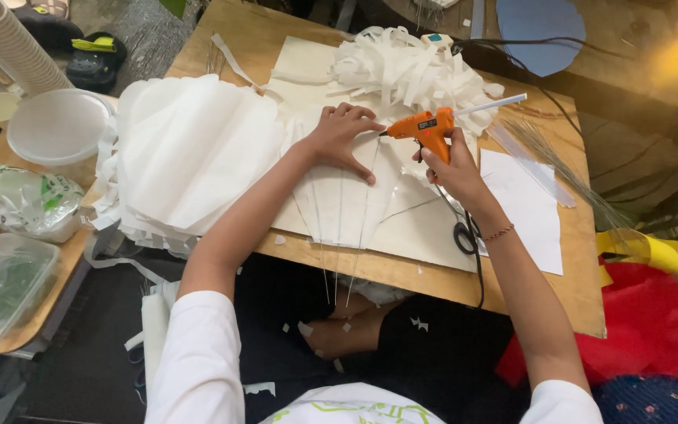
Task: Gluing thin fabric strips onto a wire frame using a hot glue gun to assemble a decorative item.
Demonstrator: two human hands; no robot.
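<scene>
Glue gun [427, 129], orange, held above wooden board [582, 267], nozzle aimed left at white paper petal [347, 200].

Nearest: white sleeves and black lap, scattered with paper scraps. Further up, thin wires [337, 271] poking past the board's near edge from under the petal. Black cord [471, 243] looping over that edge, below the wrist with the bracelet.

Right hand [453, 169] wrapped around the gun's grip, finger at the trigger, clear glue stick [490, 104] jutting from the rear. Left hand [340, 135] spread flat, fingers pressing the petal down just beside the nozzle.

Left of that, big stack of white petals [190, 149]. Beyond, heap of fringed paper [406, 74]. Far left, side table with plastic tub [56, 126] and paper cup stack [9, 43]. Right, red fabric [653, 322].
</scene>
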